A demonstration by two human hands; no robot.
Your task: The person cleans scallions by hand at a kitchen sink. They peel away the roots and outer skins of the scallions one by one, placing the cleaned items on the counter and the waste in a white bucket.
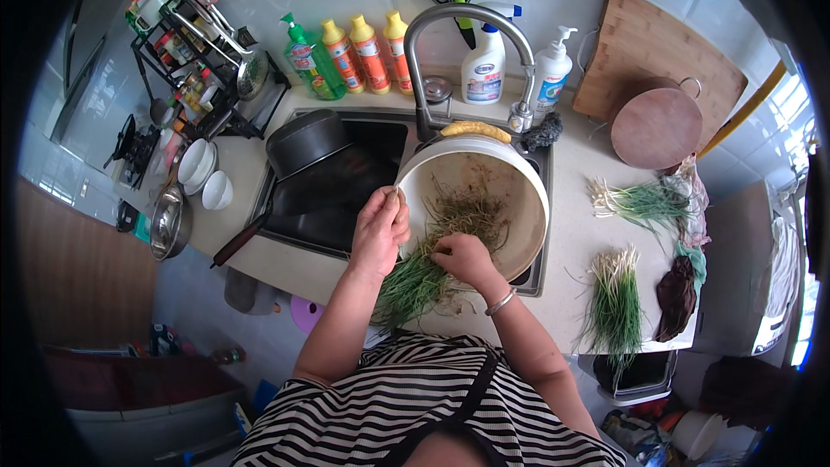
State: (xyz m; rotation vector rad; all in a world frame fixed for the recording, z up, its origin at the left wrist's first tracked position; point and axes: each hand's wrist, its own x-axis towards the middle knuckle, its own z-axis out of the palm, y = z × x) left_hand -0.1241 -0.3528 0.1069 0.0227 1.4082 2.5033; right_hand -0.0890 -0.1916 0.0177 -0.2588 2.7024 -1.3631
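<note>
My left hand (381,230) is raised at the left rim of a white bucket (535,191), thumb and fingers pinched together. A thin pale strand shows at its fingertips, too small to identify surely. My right hand (465,258) is lower, over the bucket's near side, with its fingers curled at a bunch of thin green scallions (412,285). Whether it grips any stems is hidden. Those greens lie at the counter's front edge, against the bucket. Inside the tilted bucket is a heap of brownish roots and withered trimmings (463,207).
Around the bucket is a double sink (415,118) with a dark pot (308,143) and a long-handled pan (241,241). A curved faucet (418,65) rises behind. Two scallion bunches, one farther back (648,201) and one nearer (615,301), lie right. White bowls (196,163) stand left.
</note>
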